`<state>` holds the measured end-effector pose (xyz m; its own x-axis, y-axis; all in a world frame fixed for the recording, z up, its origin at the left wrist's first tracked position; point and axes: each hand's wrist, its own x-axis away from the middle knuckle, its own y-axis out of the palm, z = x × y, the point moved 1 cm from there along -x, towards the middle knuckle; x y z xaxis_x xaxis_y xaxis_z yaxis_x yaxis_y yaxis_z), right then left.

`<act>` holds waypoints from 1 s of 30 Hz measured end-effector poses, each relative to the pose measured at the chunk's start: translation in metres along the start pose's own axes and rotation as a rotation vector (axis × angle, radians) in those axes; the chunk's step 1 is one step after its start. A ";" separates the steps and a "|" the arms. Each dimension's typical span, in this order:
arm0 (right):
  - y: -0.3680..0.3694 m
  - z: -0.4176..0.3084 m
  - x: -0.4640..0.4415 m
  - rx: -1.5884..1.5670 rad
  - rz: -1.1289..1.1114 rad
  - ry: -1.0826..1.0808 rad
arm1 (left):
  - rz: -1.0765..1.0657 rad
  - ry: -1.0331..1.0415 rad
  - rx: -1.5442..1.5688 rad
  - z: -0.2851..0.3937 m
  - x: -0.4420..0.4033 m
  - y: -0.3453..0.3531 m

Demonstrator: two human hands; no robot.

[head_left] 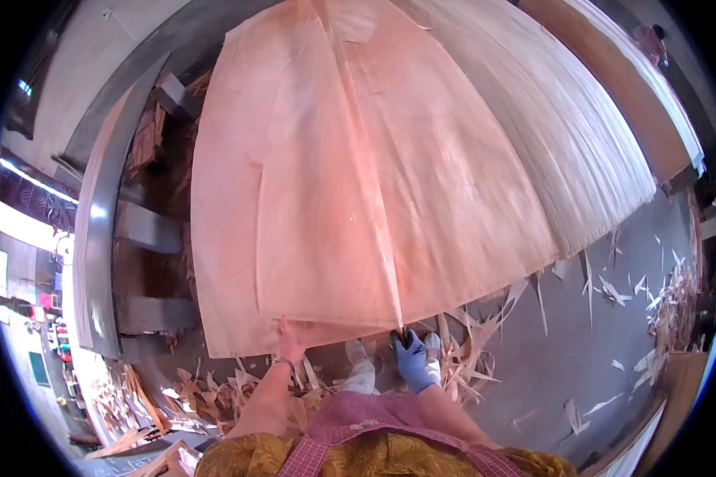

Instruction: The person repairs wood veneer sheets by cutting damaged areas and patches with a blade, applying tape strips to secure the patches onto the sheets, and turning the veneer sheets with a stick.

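Head view: the thin wood sheet [326, 238] lies just past both hands. The left hand [289, 343] touches its edge, open; the right hand's [413, 362] grip I cannot tell.

Pinkish sheets [453, 167] across the center are reading as thin wood veneer, matt and mostly smooth with faint grain, while the pale sheet [569, 135] at upper right is showing a finely ridged, slightly satiny face. Long rail [95, 238] at left is looking like smooth metal, throwing a glossy glint; gray floor [565, 318] at right is staying dull and smooth under rough, splintery wood scraps [473, 358]. Blue glove [413, 364] and checked apron [374, 412], bottom center, are showing matt cloth.
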<state>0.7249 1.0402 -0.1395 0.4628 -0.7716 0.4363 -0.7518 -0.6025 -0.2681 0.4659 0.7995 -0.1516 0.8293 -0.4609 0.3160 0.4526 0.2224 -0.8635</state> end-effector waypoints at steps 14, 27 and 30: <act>-0.211 0.056 -0.063 0.321 0.278 -0.131 | -0.308 0.189 -0.479 -0.018 -0.031 0.016; -0.496 0.020 -0.123 0.767 0.635 -0.228 | -0.172 0.162 -0.163 0.056 0.051 -0.035; -0.487 0.007 -0.116 0.743 0.573 -0.310 | -0.194 0.091 -0.081 0.089 0.097 -0.025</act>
<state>1.0413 1.4217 -0.0657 0.3031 -0.9420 -0.1440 -0.4640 -0.0139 -0.8857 0.5642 0.8258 -0.0648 0.6944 -0.5651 0.4455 0.5700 0.0541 -0.8198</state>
